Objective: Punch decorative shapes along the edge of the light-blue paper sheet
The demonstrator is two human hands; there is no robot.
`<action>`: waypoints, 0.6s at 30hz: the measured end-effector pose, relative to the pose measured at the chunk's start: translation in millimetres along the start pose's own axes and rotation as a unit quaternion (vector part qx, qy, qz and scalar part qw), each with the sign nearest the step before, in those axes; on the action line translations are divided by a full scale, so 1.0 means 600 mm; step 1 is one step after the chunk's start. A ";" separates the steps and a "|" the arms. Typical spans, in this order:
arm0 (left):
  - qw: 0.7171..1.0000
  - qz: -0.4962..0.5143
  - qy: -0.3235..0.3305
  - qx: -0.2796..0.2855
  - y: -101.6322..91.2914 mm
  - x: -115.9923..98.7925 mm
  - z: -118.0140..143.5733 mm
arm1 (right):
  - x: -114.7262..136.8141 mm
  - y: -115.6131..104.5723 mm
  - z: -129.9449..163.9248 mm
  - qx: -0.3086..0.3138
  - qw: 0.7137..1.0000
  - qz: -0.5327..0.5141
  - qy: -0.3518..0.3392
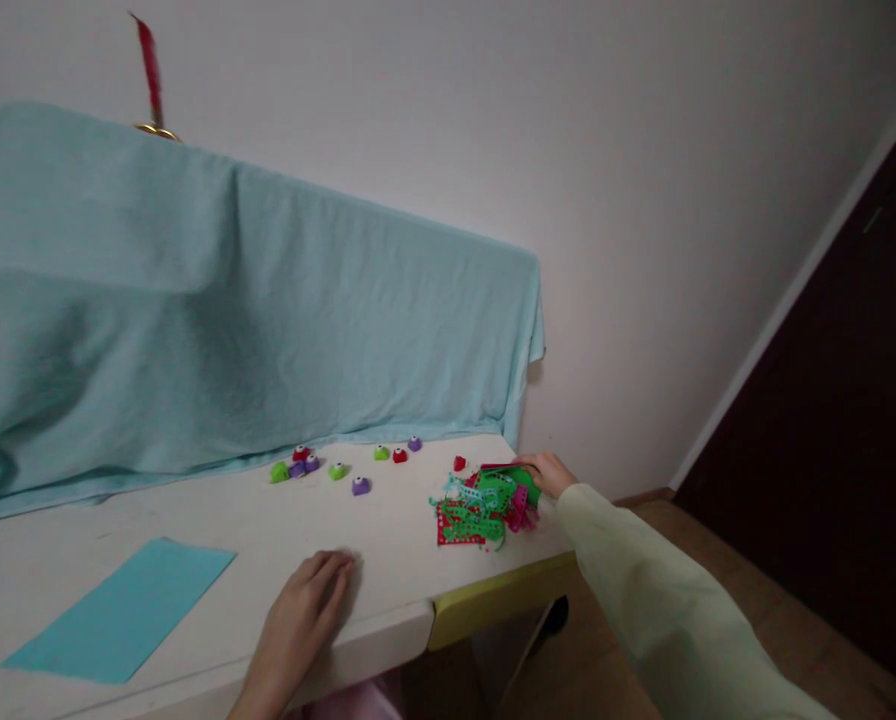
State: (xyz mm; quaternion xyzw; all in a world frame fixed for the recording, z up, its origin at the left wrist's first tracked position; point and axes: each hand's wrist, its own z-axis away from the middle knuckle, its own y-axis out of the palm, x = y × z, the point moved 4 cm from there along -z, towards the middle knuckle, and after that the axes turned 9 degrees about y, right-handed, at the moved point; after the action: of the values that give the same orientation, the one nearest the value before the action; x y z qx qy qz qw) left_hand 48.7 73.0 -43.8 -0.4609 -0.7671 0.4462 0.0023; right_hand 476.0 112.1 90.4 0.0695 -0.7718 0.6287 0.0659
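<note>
far left, on the white worktop (388, 540): a sheet of turquoise paper (122, 610), flat, lying at a slant, near the front edge. behind it, along the wall, a big pale-blue cloth (230, 320) draped over something bulky, its hem spilling onto the worktop; poking above the cloth at the top left, a red stick on a brass base (150, 85), blurred.

next, toward the middle: left hand (302, 615), palm down, flat on the worktop near the front edge, fingers (335, 570) stretched out and close together, gripping nothing, well apart from the turquoise paper and from the scraps.

farther back, in a loose row just in front of the cloth hem: small craft punches (335, 468) in green, purple and red, scattered, some touching, most apart; one red piece (459, 463) off by itself nearer the scraps.

right of centre, close to the worktop's right corner: a tangled heap of green and red paper scraps (482, 508), with curly punched strips and some pink bits mixed in. right hand (547, 472), in a pale-green sleeve (658, 600), reaching across to the far right edge of that heap, fingers curled onto it and touching; whether actually pinching a piece, cannot tell.

below the corner, a yellow worktop edge (493, 605); far right, a dark door (838, 420) and brown floor.
</note>
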 end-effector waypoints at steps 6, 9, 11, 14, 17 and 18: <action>1.000 0.019 -0.012 0.004 -0.003 -0.006 0.002 | 0.007 0.015 -0.005 0.039 0.999 -0.016 -0.017; 1.000 0.015 -0.017 0.006 -0.005 -0.013 0.001 | 0.000 0.024 -0.004 0.047 0.997 -0.038 -0.045; 1.000 0.011 -0.009 0.005 -0.004 -0.017 0.000 | -0.006 0.028 -0.003 0.053 0.996 -0.054 -0.057; 1.000 0.005 0.003 -0.015 -0.003 -0.018 0.002 | -0.010 0.025 -0.004 0.059 0.995 -0.059 -0.055; 0.999 0.001 0.021 -0.030 -0.004 -0.020 0.004 | -0.001 0.010 -0.007 0.066 0.995 -0.041 -0.058; 0.999 0.000 0.028 -0.034 -0.005 -0.021 0.004 | 0.004 0.002 -0.008 0.070 0.995 -0.036 -0.062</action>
State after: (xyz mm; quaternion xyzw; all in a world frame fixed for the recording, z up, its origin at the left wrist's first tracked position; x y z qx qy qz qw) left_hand 52.9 61.7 -38.2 -0.4732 -0.7816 0.4063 0.0082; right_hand 473.5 116.9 90.4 0.1402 -0.7257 0.6727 0.0352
